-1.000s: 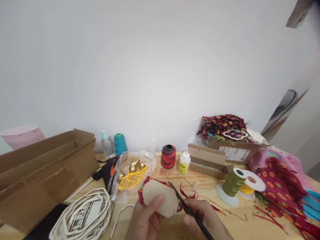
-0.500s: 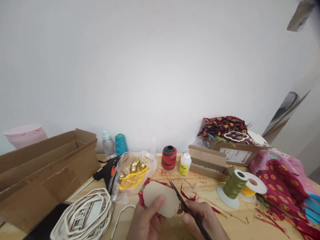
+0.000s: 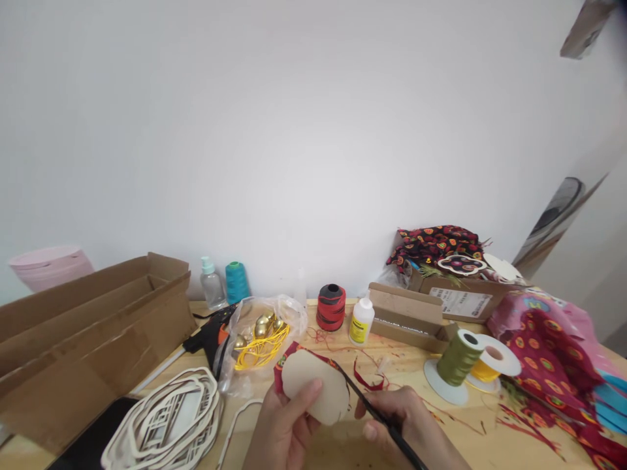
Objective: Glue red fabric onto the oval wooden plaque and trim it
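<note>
The pale oval card (image 3: 316, 391), edged along its far left with red patterned fabric (image 3: 278, 377), was near centre, pinched between the left hand's (image 3: 289, 421) thumb and fingers. The right hand's (image 3: 396, 414) fingers were closed around a slim black tool (image 3: 376, 416). Beyond, the white bottle's (image 3: 363, 309) yellow label (image 3: 359, 332) was too small to read.

A pale wall (image 3: 294, 130) backs the table (image 3: 494, 454) — light wood.

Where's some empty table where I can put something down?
There's a patch of bare wood in front of the green spool, between the right hand and the red threads. The left is crowded with the big box and white shapes; the far right with red cloth.
</note>
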{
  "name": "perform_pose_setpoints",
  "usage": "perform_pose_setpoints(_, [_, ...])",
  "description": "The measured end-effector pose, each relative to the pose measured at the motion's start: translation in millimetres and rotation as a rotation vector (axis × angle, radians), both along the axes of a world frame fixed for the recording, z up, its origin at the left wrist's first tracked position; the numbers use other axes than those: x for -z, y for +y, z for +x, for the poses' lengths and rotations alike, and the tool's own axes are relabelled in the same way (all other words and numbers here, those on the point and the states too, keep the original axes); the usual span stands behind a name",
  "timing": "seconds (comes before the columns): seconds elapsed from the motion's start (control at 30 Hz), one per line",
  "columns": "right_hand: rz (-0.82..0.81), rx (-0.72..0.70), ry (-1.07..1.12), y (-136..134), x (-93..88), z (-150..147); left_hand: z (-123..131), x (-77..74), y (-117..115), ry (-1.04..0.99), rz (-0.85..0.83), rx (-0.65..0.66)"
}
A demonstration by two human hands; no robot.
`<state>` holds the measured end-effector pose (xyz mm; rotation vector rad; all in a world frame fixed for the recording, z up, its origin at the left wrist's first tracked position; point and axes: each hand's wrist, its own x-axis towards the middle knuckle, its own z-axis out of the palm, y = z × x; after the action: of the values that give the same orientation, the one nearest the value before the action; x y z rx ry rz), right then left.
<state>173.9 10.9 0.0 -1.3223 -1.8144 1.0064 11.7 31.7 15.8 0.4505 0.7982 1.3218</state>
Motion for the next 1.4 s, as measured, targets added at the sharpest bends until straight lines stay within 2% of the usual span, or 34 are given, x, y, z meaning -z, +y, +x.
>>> perform_pose_setpoints(0.3, [-0.009, 0.032, -0.058, 0, -6.1, 0, -4, -3.3, 1, 0.012, 0.023, 0.041])
perform_pose_setpoints(0.47, [-0.041, -0.033, 0.049, 1, -7.7, 2, -9, 0.9, 3, 0.046, 0.082, 0.108])
perform_pose_setpoints(0.6, [-0.119, -0.114, 0.180, 5, -5.0, 3, -11, 4.7, 6, 0.059, 0.070, 0.107])
perform_pose_setpoints(0.8, [-0.132, -0.122, 0.228, 6, -2.2, 0, -11, 5.6, 7, 0.031, 0.080, 0.126])
perform_pose_setpoints(1.03, [-0.121, -0.094, 0.275, 4, 10.6, 2, -14, 6.1, 6, 0.020, 0.086, 0.113])
perform_pose_setpoints(1.27, [-0.209, 0.012, 0.294, 13, 11.5, 5, -14, 11.0, 11, -0.029, 0.070, 0.026])
perform_pose_setpoints(1.4, [-0.143, 0.010, 0.305, 14, 14.5, 3, -16, 11.9, 13, -0.098, 0.020, -0.014])
